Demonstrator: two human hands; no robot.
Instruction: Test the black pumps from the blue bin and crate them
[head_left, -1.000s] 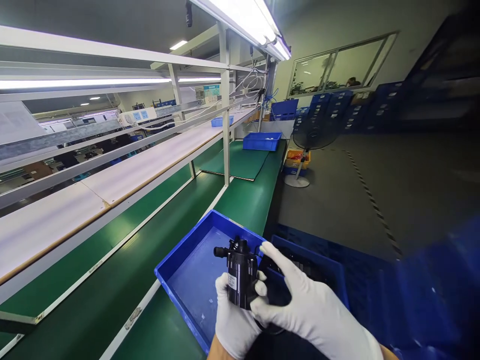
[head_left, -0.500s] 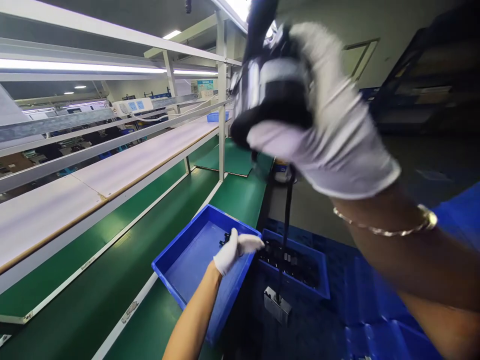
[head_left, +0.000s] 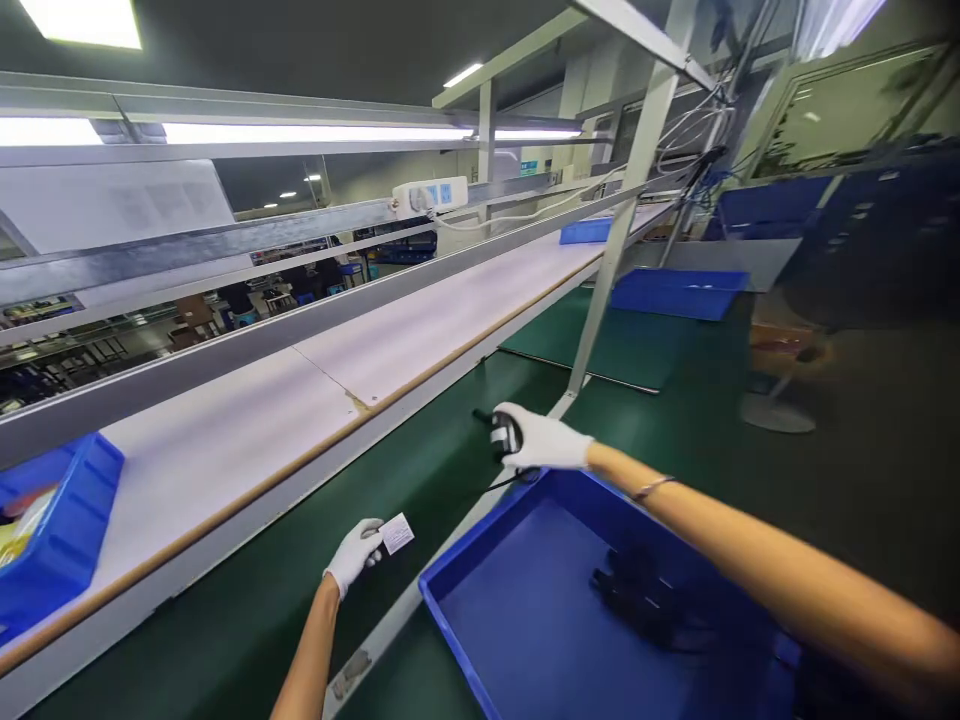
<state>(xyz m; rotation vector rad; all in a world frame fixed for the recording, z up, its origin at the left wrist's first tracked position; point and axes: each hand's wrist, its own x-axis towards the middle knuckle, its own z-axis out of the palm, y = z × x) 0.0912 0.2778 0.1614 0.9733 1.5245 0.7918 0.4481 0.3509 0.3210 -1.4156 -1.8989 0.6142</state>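
My right hand [head_left: 541, 441], in a white glove, is closed round a small black pump [head_left: 504, 436] and holds it out over the green belt [head_left: 420, 470], just beyond the far edge of a blue bin [head_left: 517, 620]. A thin black cable trails from the pump toward the bin. My left hand [head_left: 354, 553], also gloved, pinches a small white tag or plug [head_left: 397, 533] low over the green belt, left of the bin. A dark, blurred part [head_left: 637, 598] lies inside the bin.
A long white shelf [head_left: 315, 390] runs along the left above the belt, with a blue bin [head_left: 52, 520] at its near left end. Further blue trays [head_left: 675, 292] sit at the far end. A steel post [head_left: 611, 260] rises behind my right hand. A fan base [head_left: 776, 412] stands at right.
My right hand came down from in front of the camera and now reaches out over the belt with the pump. My left hand left the bin and moved left. The view swung left.
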